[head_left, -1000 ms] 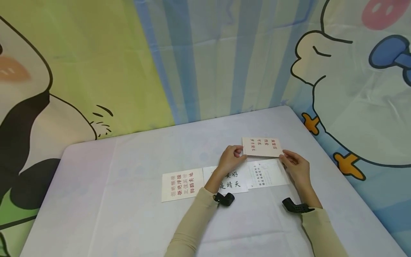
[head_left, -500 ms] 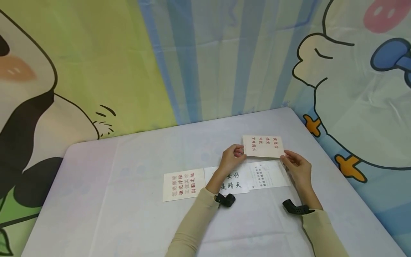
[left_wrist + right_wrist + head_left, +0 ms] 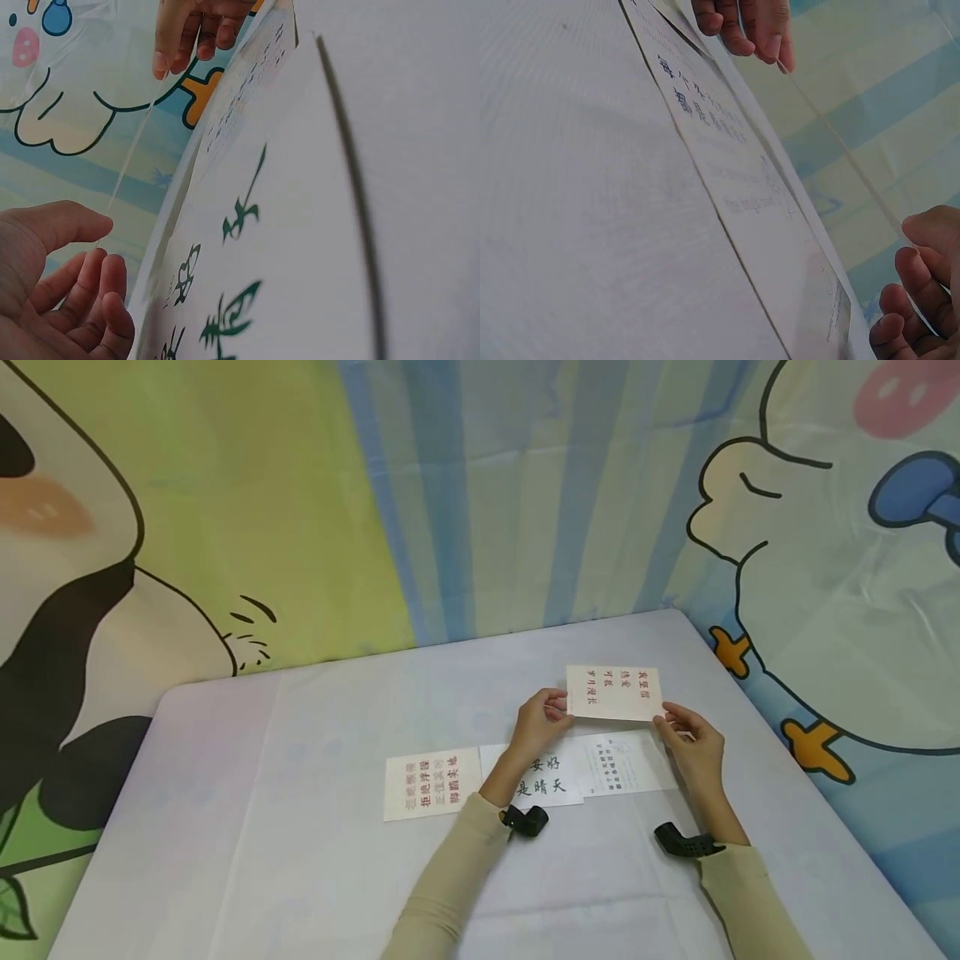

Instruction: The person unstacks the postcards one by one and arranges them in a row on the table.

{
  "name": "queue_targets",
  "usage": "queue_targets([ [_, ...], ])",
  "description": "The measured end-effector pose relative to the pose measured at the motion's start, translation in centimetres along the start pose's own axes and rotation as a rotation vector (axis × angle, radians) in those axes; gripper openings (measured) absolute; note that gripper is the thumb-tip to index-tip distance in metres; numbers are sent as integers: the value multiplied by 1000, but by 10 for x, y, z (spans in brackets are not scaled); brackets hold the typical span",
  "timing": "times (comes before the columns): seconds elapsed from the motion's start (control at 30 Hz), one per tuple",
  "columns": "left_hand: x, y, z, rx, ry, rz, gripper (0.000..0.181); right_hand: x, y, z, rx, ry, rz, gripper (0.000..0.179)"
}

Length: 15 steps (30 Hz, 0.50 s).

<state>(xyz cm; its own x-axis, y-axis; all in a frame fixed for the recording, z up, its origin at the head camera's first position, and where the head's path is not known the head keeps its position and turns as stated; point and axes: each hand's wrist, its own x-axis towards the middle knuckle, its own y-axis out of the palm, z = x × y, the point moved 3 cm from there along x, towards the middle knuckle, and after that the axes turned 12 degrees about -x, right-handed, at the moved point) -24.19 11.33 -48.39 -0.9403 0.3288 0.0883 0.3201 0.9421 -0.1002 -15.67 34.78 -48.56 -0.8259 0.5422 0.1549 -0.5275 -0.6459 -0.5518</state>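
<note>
A cream card (image 3: 613, 693) with red Chinese writing is held up over the table between both hands. My left hand (image 3: 537, 723) pinches its left edge between thumb and fingers, and my right hand (image 3: 694, 745) pinches the lower right corner. Seen from the left wrist, the card (image 3: 133, 156) shows edge-on as a thin strip. Below it lie three cards in a row: a cream one with red and grey writing (image 3: 432, 783), a white one with large dark green characters (image 3: 551, 787) partly behind my left hand, and a white one with small writing (image 3: 627, 765).
The cards lie on a white-covered table (image 3: 322, 868). Behind it hangs a cartoon-printed cloth backdrop (image 3: 510, 502), which continues down the right side. A black camera (image 3: 527, 821) is strapped to the left wrist, another camera (image 3: 684, 841) to the right.
The held card has tilted up slightly, facing the head camera more, and has risen a little in view with both hands. The head view has shifted slightly; the cards on the table stay put.
</note>
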Motion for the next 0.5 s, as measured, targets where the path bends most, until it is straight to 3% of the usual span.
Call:
queue_targets([
  [0.23, -2, -3, -4, -26, 6, 6, 42, -4, -3, 9, 31, -40, -8, 36],
  [0.5, -12, -15, -18, -2, 3, -39, 42, -12, -4, 28, 72, -108, 8, 33],
])
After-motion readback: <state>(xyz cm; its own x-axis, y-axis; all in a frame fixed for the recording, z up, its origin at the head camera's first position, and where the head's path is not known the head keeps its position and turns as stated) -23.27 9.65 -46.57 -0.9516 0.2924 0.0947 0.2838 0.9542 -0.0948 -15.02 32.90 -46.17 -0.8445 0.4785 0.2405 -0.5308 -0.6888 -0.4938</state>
